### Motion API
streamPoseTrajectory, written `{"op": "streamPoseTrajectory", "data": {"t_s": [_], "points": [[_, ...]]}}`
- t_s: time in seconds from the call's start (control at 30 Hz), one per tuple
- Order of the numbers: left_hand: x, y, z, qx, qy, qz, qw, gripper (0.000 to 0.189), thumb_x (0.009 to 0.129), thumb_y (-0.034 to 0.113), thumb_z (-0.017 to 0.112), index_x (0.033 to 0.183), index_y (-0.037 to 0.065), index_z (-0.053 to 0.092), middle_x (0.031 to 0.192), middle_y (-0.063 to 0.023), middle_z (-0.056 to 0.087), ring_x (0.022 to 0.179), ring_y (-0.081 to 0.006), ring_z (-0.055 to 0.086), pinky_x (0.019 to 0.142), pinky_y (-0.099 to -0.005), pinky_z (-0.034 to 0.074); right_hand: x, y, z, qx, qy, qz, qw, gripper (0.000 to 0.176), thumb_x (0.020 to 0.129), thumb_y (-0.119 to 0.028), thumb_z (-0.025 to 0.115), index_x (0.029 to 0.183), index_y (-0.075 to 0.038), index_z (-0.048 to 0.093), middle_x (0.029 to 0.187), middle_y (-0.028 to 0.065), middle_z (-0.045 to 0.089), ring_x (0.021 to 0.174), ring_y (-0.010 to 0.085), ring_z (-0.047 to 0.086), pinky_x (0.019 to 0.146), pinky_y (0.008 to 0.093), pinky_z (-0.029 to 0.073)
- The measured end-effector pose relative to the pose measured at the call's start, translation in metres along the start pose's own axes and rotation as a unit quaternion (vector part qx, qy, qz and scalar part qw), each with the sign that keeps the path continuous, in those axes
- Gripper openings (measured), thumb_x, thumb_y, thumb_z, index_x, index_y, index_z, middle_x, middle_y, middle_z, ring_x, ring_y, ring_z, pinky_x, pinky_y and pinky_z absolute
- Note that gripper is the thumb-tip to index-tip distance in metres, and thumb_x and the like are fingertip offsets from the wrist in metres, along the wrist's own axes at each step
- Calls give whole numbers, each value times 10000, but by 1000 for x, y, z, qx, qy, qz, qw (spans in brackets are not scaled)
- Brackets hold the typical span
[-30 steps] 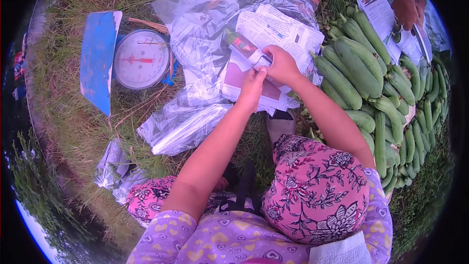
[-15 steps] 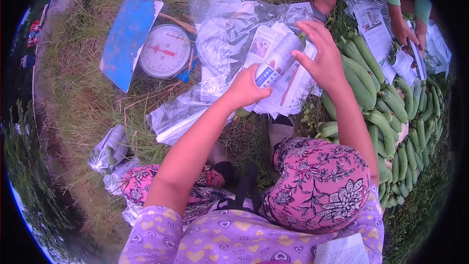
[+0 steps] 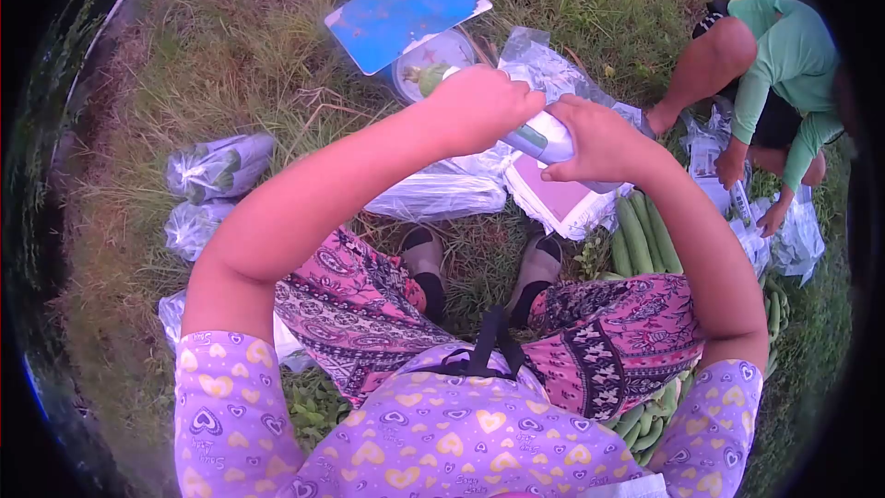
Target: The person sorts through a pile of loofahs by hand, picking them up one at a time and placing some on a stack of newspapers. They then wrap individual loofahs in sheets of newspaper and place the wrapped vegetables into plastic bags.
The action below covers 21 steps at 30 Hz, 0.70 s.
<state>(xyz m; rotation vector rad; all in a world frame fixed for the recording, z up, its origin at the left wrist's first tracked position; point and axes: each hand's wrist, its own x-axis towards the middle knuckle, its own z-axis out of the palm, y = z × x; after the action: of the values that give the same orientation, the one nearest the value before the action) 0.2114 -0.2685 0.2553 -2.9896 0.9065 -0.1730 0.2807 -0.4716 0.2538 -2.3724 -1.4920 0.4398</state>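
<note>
My left hand (image 3: 484, 109) is closed around one part of a long green gourd wrapped in newspaper (image 3: 542, 140). A bare green end sticks out past that hand on the left, in front of the scale dial. My right hand (image 3: 601, 143) grips the other end, thumb below and fingers above, where the paper is white and printed. The wrapped gourd is held in the air, tilted down to the right. Beneath it, a stack of newspaper sheets (image 3: 553, 194) lies on the grass, a pinkish page on top. Much of the gourd is hidden by my fingers.
A blue-topped scale (image 3: 406, 14) stands on the grass beyond my hands. Plastic-bagged bundles (image 3: 221, 166) lie at left, a clear plastic bag (image 3: 442, 194) ahead. Long green gourds (image 3: 645, 231) are piled at right. A person in a green shirt (image 3: 793, 74) crouches there, handling paper.
The gourd has been lifted off the newspaper, and my left hand has moved over the paper onto it. The view has swung, bringing the co-worker's body into sight.
</note>
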Motion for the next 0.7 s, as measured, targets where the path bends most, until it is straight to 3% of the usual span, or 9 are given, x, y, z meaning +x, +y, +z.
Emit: {"op": "streamPoseTrajectory", "data": {"t_s": [0.07,0.17,0.3,0.37,0.4,0.47,0.53,0.63,0.7], "points": [[-17,-9,-13,104,116,69,985,155,754,127,569,902,123,525,728,-37,562,722,-208,621,637,-363,478,15,-13,-10,135,-72,5,988,735,642,-334,761,1224,27,493,1074,222,602,1016,348,585,910,382,443],[-63,-29,-15,128,142,86,978,120,757,145,586,864,121,537,733,-20,585,750,-200,632,665,-340,473,37,-51,21,278,-35,2,960,735,634,-274,770,1233,35,478,1062,230,611,993,340,602,879,380,459],[-92,-49,-4,137,93,48,985,153,760,152,556,910,145,527,730,-8,542,713,-193,608,648,-327,469,48,-97,62,20,112,86,990,743,657,-252,780,1252,18,425,976,238,625,944,374,617,810,433,488],[-101,-55,2,168,119,69,976,160,759,163,550,918,156,530,732,8,532,710,-172,607,645,-314,466,52,-104,78,32,131,75,988,754,693,-312,770,1263,25,410,1006,231,621,967,357,619,811,447,485],[-109,-57,12,170,126,77,974,160,758,166,550,916,158,530,732,11,528,709,-165,606,645,-311,465,57,-93,82,165,74,56,982,744,721,-348,752,1267,29,414,1038,215,618,965,330,626,813,433,496],[-120,-60,20,166,125,90,974,170,748,183,559,914,165,528,754,22,526,730,-139,596,656,-292,457,63,-78,92,468,-42,60,881,722,767,-396,716,1271,29,423,1083,189,612,960,289,633,819,409,512],[-118,-61,10,191,140,132,963,183,753,195,558,931,170,525,808,28,542,793,-127,594,725,-282,460,58,-76,109,756,-150,104,628,691,804,-421,682,1272,24,435,1108,167,606,953,259,635,826,386,522],[-117,-67,16,172,138,163,962,273,750,195,582,1017,170,529,938,20,564,918,-139,578,856,-302,441,55,-72,136,809,-167,28,563,642,829,-410,659,1269,5,442,1098,150,609,927,259,639,828,378,532],[-125,-72,27,133,158,118,971,376,738,184,615,1102,168,522,1039,8,561,1002,-162,555,936,-332,411,53,-72,151,784,-116,88,603,633,817,-389,678,1255,0,440,1066,145,608,879,234,638,757,368,535]]}}
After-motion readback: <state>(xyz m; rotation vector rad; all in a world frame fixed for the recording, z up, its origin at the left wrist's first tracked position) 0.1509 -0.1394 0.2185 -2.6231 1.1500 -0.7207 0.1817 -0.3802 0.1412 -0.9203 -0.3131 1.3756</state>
